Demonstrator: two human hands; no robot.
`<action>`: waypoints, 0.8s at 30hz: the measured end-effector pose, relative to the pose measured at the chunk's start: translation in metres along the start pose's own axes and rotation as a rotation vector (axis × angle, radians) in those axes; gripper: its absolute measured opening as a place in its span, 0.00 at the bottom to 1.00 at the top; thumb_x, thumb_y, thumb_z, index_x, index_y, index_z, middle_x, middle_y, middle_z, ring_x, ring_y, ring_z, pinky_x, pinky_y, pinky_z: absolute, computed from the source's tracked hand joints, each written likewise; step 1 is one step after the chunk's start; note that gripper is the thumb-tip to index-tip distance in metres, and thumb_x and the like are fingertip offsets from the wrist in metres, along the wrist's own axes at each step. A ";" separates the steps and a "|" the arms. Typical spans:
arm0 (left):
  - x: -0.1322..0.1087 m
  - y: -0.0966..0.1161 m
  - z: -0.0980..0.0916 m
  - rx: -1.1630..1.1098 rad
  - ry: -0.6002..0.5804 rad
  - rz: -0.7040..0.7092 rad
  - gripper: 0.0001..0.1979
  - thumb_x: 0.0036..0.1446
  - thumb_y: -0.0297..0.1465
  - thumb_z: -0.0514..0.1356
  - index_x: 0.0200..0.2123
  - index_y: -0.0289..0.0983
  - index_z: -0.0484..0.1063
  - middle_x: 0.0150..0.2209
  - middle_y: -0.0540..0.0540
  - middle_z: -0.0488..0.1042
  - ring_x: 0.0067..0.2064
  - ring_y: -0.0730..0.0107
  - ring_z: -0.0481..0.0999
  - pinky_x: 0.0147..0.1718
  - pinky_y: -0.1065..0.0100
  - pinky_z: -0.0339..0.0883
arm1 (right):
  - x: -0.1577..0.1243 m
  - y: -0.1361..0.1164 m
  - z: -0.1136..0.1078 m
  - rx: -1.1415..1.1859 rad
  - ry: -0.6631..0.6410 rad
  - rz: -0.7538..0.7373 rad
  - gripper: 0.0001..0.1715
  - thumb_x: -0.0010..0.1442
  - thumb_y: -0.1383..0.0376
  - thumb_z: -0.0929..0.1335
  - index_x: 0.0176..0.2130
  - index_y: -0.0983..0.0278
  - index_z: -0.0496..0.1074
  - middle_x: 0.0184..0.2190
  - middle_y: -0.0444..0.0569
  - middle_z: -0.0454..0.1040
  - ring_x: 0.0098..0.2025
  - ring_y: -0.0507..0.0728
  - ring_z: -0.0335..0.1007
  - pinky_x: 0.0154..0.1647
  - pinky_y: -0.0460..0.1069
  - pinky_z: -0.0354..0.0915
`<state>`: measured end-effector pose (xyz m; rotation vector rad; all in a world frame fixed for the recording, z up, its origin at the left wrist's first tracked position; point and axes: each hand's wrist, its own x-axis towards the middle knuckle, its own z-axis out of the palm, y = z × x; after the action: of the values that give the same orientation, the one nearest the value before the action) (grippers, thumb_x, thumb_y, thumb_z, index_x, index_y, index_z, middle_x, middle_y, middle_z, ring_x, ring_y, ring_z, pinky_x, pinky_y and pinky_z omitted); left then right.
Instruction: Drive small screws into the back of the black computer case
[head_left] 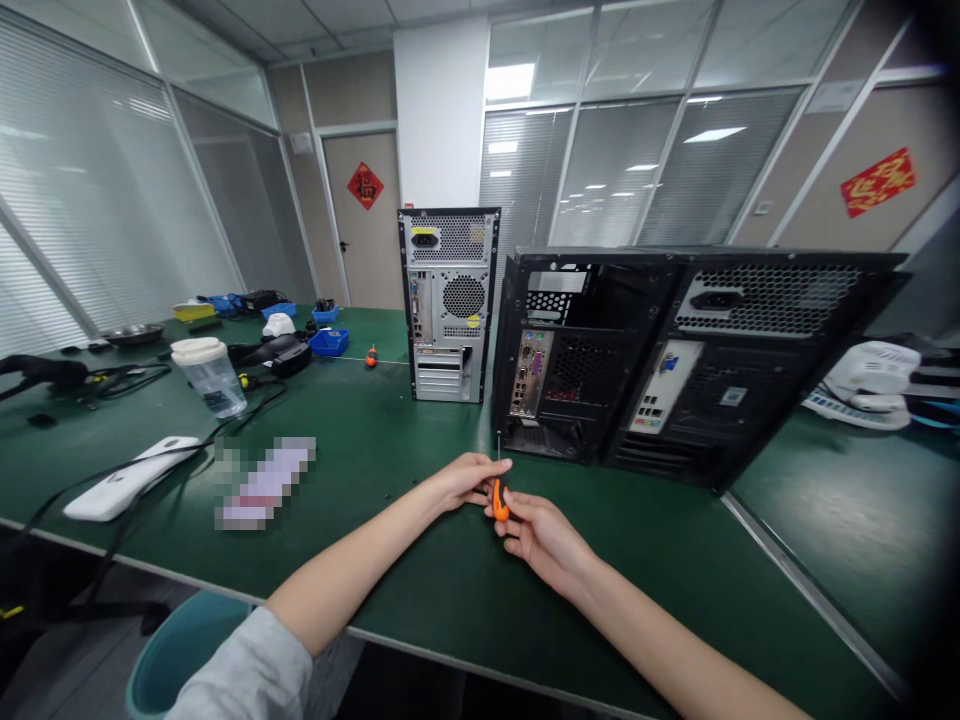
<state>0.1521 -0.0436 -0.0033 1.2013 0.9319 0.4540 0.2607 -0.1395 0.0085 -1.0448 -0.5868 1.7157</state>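
Observation:
An orange-handled screwdriver [500, 500] points away from me, its thin shaft reaching the lower left corner of a black computer case [555, 400]. My right hand [544, 535] is closed round the handle. At the upper end of the handle, beside the shaft, my left hand [469, 482] has its fingers pressed together on the screwdriver. The case shows its rear ports and an open slot at the top. A second black case [682, 400] stands against its right side, and a silver-grey case [448, 300] stands upright to the left.
The green table [337, 560] also holds small dark screws left of my hands, a lidded plastic cup [210, 375], a white device [131, 478] with black cables, a blurred-out flat object [268, 485], blue bins [328, 343] and another orange tool [371, 356]. White items sit at the right.

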 end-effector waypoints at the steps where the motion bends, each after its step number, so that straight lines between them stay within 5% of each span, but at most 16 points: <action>1: 0.000 0.000 -0.001 0.008 -0.009 -0.002 0.25 0.36 0.49 0.61 0.24 0.33 0.59 0.21 0.54 0.63 0.22 0.84 0.63 0.23 0.75 0.60 | 0.000 0.000 0.000 0.008 -0.002 0.001 0.04 0.54 0.70 0.63 0.29 0.69 0.66 0.25 0.49 0.71 0.19 0.47 0.63 0.16 0.41 0.57; 9: -0.005 0.008 -0.005 0.012 -0.049 -0.055 0.23 0.37 0.47 0.62 0.27 0.33 0.62 0.22 0.53 0.65 0.22 0.83 0.65 0.22 0.77 0.60 | 0.000 -0.001 0.000 0.060 -0.026 0.013 0.06 0.56 0.73 0.61 0.31 0.70 0.67 0.26 0.51 0.73 0.19 0.47 0.65 0.16 0.41 0.56; 18: -0.002 0.007 -0.016 -0.155 -0.344 -0.149 0.21 0.46 0.40 0.59 0.39 0.31 0.69 0.33 0.43 0.73 0.33 0.75 0.72 0.32 0.72 0.65 | -0.001 -0.003 0.001 0.228 -0.004 0.019 0.08 0.55 0.75 0.60 0.30 0.69 0.67 0.23 0.50 0.72 0.20 0.48 0.65 0.13 0.40 0.53; 24: -0.001 0.005 -0.014 -0.238 -0.391 -0.115 0.18 0.49 0.35 0.58 0.41 0.28 0.69 0.40 0.38 0.72 0.39 0.70 0.73 0.38 0.67 0.66 | -0.001 -0.003 0.002 0.237 0.002 0.037 0.09 0.54 0.75 0.60 0.27 0.69 0.67 0.21 0.49 0.70 0.19 0.48 0.65 0.13 0.39 0.52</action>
<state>0.1407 -0.0341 0.0010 0.9679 0.5869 0.2184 0.2607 -0.1390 0.0115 -0.8934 -0.3538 1.7675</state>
